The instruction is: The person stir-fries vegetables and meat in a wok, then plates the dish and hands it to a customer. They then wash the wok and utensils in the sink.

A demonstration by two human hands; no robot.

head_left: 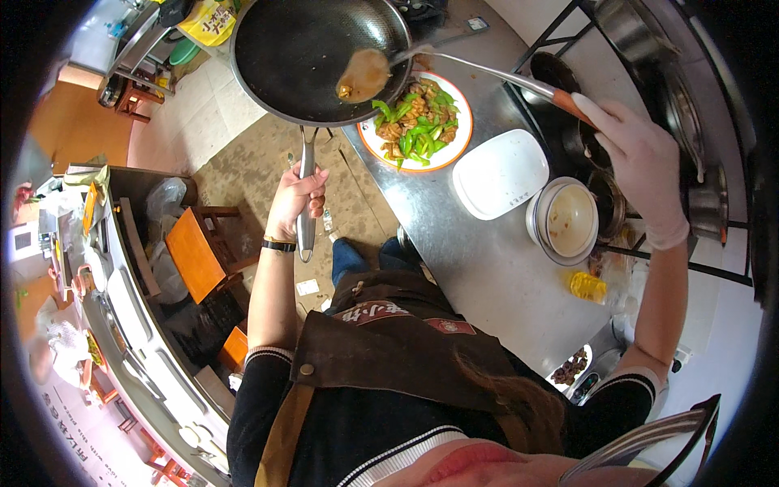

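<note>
My bare left hand (pixel 297 198) grips the metal handle (pixel 307 236) of a dark wok (pixel 286 55). A pool of brown sauce (pixel 368 79) lies in the wok, towards its right side. In a white glove, my right hand (pixel 642 161) holds the wooden grip of a long-handled metal cooking utensil (pixel 511 79). Its head reaches the wok's right rim beside the sauce; the head's exact shape is hard to make out. Just under that rim, an orange-rimmed white plate (pixel 461 134) carries green pepper pieces and browned meat (pixel 420 131).
On the steel worktop (pixel 420 201) are a white rectangular dish (pixel 502 173), stacked bowls (pixel 572 219) and a yellow container (pixel 588 287). A black rack (pixel 663 262) with pots borders the right. Wooden stools (pixel 195 252) and a long counter (pixel 158 365) stand left.
</note>
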